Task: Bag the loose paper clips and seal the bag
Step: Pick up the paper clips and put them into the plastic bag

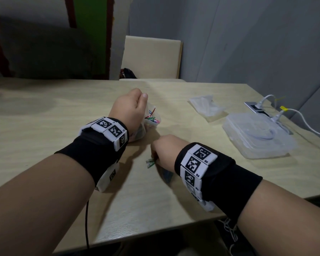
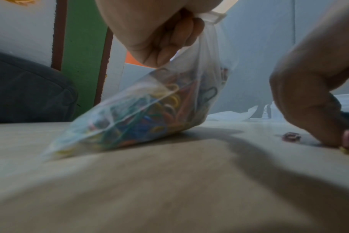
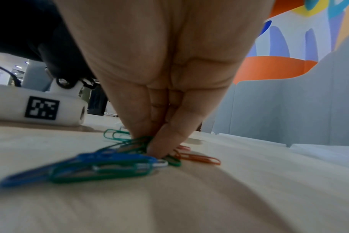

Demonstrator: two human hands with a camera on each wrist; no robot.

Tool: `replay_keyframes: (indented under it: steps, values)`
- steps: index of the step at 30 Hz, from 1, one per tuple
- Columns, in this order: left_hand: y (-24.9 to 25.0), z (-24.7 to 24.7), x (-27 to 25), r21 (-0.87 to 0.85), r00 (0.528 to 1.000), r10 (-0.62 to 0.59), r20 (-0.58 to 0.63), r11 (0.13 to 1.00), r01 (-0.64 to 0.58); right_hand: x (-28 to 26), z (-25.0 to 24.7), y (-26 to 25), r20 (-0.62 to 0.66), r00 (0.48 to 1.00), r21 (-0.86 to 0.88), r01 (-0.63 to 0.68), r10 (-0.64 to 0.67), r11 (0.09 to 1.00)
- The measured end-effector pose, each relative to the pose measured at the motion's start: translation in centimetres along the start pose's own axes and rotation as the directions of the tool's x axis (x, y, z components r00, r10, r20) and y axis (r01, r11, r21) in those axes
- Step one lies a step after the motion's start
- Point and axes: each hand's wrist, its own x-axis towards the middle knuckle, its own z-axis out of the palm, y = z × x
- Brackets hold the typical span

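A clear zip bag (image 2: 141,110) full of coloured paper clips leans on the wooden table (image 1: 63,111); my left hand (image 1: 131,106) grips its top edge, fingers (image 2: 169,42) curled round the plastic. The bag (image 1: 151,117) shows beside that hand in the head view. A small heap of loose green, blue and orange paper clips (image 3: 119,159) lies nearer me on the table. My right hand (image 1: 163,150) is down on this heap, fingertips (image 3: 159,145) pinched together on the clips (image 1: 150,162). One stray clip (image 2: 291,136) lies by my right hand (image 2: 309,94).
A clear plastic box (image 1: 257,133) stands at the right, with spare empty bags (image 1: 205,106) behind it. A table socket with white cables (image 1: 262,108) sits at the far right edge. A beige chair (image 1: 151,58) stands beyond the table.
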Motion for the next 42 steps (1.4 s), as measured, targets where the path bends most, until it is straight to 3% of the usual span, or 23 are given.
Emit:
replay_keyframes:
  steps: [5,8,11,14,16,17,19,24,27,29,31,33,35,37,42]
  values:
    - [0.0,0.0,0.0,0.003,1.0,0.014,0.023,1.0,-0.014,-0.4,-0.4,1.3,-0.014,0.991,0.105,-0.133,0.135,0.986]
    - [0.1,0.1,-0.1,-0.02,0.999,0.029,0.046,0.999,-0.028,-0.9,-0.7,2.4,-0.005,0.96,0.366,-0.257,0.278,0.894]
    - [0.1,0.1,-0.1,-0.021,0.997,0.04,0.069,0.999,-0.039,-1.1,-1.0,3.8,-0.004,0.91,0.642,-0.315,0.414,0.699]
    - [0.1,0.1,-0.1,-0.039,0.994,0.052,0.091,0.998,-0.049,-1.1,-1.8,5.0,-0.003,0.825,0.894,-0.251,0.565,0.371]
    - [0.1,0.2,-0.2,-0.053,0.993,0.06,0.097,0.997,-0.055,-1.0,-2.7,5.5,0.041,0.801,0.972,-0.169,0.597,0.161]
    - [0.1,0.2,-0.2,-0.06,0.993,0.06,0.101,0.997,-0.055,-0.8,-3.1,5.7,0.056,0.801,0.985,-0.142,0.596,0.099]
    - [0.1,0.3,-0.2,-0.071,0.992,0.062,0.112,0.996,-0.054,-0.2,-3.6,5.7,0.05,0.823,0.993,-0.099,0.565,0.058]
    - [0.0,0.4,-0.2,-0.075,0.991,0.078,0.112,0.995,-0.07,1.6,-4.0,4.3,0.012,0.89,0.993,-0.065,0.455,0.102]
    - [-0.1,0.4,-0.1,-0.061,0.992,0.072,0.1,0.996,-0.067,1.9,-4.2,3.8,0.023,0.883,0.996,-0.063,0.468,0.069]
    - [-0.1,0.4,-0.1,-0.055,0.994,0.06,0.094,0.997,-0.055,1.2,-4.3,4.0,-0.071,0.836,0.963,-0.084,0.544,0.256]
    - [-0.2,0.4,0.0,-0.042,0.995,0.052,0.09,0.998,-0.049,-0.1,-3.9,4.4,-0.125,0.833,0.854,-0.185,0.539,0.485]
    - [-0.3,0.4,0.1,-0.032,0.995,0.051,0.089,0.998,-0.049,-1.4,-3.2,4.5,-0.025,0.894,0.637,-0.332,0.448,0.696]
    - [-0.3,0.4,0.1,-0.029,0.994,0.048,0.095,0.999,-0.046,-2.3,-2.3,4.1,0.157,0.915,0.366,-0.404,0.372,0.838]
    - [-0.1,0.3,0.0,-0.027,0.994,0.05,0.097,0.999,-0.048,-3.2,-1.9,3.3,0.241,0.904,0.214,-0.406,0.355,0.889]
    - [-0.1,0.2,0.0,-0.022,0.994,0.054,0.093,0.998,-0.053,-4.2,-1.0,2.0,0.279,0.9,0.27,-0.409,0.336,0.872]
